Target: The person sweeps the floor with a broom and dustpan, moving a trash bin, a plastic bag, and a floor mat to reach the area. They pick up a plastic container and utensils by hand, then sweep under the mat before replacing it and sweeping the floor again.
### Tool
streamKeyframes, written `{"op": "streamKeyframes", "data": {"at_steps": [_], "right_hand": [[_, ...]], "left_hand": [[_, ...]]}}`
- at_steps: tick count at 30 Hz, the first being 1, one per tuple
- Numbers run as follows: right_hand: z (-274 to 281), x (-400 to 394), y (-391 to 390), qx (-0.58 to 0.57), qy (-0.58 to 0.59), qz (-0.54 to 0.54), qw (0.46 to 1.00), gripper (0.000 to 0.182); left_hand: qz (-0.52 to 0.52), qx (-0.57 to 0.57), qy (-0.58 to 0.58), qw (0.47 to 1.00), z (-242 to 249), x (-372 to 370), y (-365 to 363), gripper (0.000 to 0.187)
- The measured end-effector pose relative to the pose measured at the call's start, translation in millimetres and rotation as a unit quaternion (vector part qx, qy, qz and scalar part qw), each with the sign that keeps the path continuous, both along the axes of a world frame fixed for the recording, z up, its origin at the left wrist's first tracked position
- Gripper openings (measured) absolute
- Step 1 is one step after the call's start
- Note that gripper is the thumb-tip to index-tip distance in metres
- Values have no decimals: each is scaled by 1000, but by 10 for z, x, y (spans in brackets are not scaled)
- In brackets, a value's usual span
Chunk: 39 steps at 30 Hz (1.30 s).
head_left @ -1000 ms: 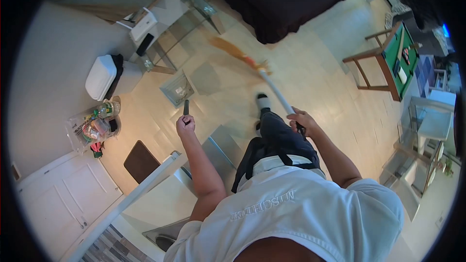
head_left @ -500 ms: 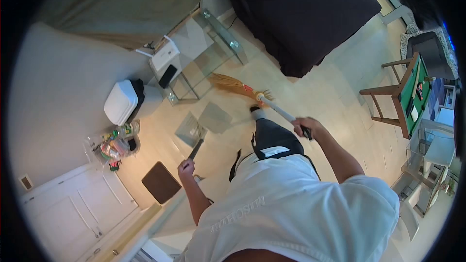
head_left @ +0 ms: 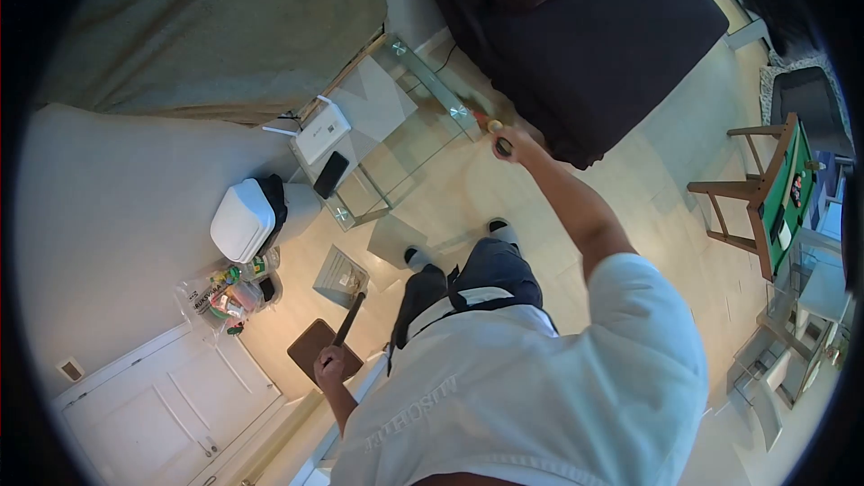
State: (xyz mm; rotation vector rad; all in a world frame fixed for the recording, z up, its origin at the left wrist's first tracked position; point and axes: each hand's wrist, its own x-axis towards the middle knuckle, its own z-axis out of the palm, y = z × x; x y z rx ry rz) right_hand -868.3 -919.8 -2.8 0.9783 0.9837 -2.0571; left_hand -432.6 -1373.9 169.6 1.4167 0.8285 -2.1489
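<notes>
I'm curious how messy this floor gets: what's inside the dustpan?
The dustpan, held by the left hand, contains a little pale debris near its handle. It's too small to identify, and whatever lies under it is covered.

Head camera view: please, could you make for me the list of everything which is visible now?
broom: 1, red part visible, mostly hidden, by table corner
dustpan: 1, grey, floor
glass table: 1, clear, by wall
router: 1, white, on table
phone: 1, black, on table
bin: 1, white, by wall
filled bag: 1, transparent, beside bin
flat square: 1, brown, behind dustpan handle
double door: 1, white, lower left
cloth: 1, olive, upper left
sofa or bed: 1, dark, top
pool table: 1, green-brown, right
pale furniture: several, far right
shirt: 1, white, bottom
left hand: 1, bare, on dustpan handle
right hand: 1, bare, on broom
</notes>
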Motion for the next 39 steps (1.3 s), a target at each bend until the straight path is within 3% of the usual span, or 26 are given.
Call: {"op": "streamKeyframes", "data": {"at_steps": [3,7,8,9,10,11,12,13,14,15,16,17,18,19,20,21,22,24,26,28,30,32,34,36,37,39], "right_hand": [[-98,-669,-607,93,-29,-25,995,12],[-410,-1224,-913,75,2,-125,989,11],[-503,-1288,-902,82,28,-165,982,11],[-578,-1354,-903,123,49,-127,983,10],[-517,-1276,-908,159,69,-114,978,9],[-390,-1177,-886,161,65,-124,977,9],[-246,-1069,-862,302,91,89,945,9],[-176,-941,-832,421,103,297,851,11],[-200,-755,-807,465,77,361,805,17],[-962,-674,-604,436,122,368,812,18],[-587,-426,-716,441,40,397,804,16],[-524,-135,-790,441,14,366,819,14],[-500,164,-858,442,-10,334,832,14],[-459,517,-933,434,5,286,854,15],[-404,894,-1045,428,24,237,872,16],[-367,1215,-1209,482,22,238,843,17],[-320,1515,-1410,462,-18,194,865,16],[-557,2236,-1742,453,13,162,877,15],[-445,2865,-2251,444,32,133,886,13],[-204,3310,-2676,440,-20,169,882,21],[144,3527,-2815,386,-55,125,912,19],[428,3650,-2697,195,-41,36,979,22],[607,3715,-2716,179,-24,-3,984,25],[423,3761,-2734,256,66,98,959,51],[89,3779,-2810,327,55,108,937,54],[-518,3649,-3049,291,87,88,949,58]], "left_hand": [[-56,21,-15,998,52,-36,-441,18],[-82,21,-25,996,-42,47,-986,20],[-329,-259,-27,908,-48,111,-1054,14],[-530,-502,-22,683,-36,198,-1181,8],[-653,-668,-6,356,-36,282,-1409,5],[-706,-614,-16,353,-404,609,-2103,6],[-756,-557,-24,343,-620,744,-2594,8],[-755,-596,40,271,-689,688,-2811,4],[-750,-624,106,193,-656,609,-2873,11],[-780,-592,67,192,-459,434,-2804,10],[-809,-556,29,189,-67,13,-2484,9],[-821,-542,38,178,-123,80,-2811,9],[-805,-345,83,475,-279,143,-3121,10],[-686,-107,108,712,-446,166,-3390,12],[-696,-98,111,703,-555,109,-3604,12],[-678,-20,133,723,-653,21,-3780,15],[-653,58,151,740,-708,-53,-3916,18],[-648,70,67,755,-708,-238,-3955,17],[-577,243,88,775,-767,-334,-4009,17],[-589,210,37,780,-863,-365,-4054,17],[-589,191,11,785,-872,-388,-4065,16],[-603,216,50,767,-897,-359,-4149,18],[-641,150,-23,753,-895,-304,-4292,20],[-646,107,-80,751,-873,-231,-4350,19],[-644,78,-102,754,-895,-175,-4408,18],[-625,34,-161,763,-798,-129,-4401,17]]}}
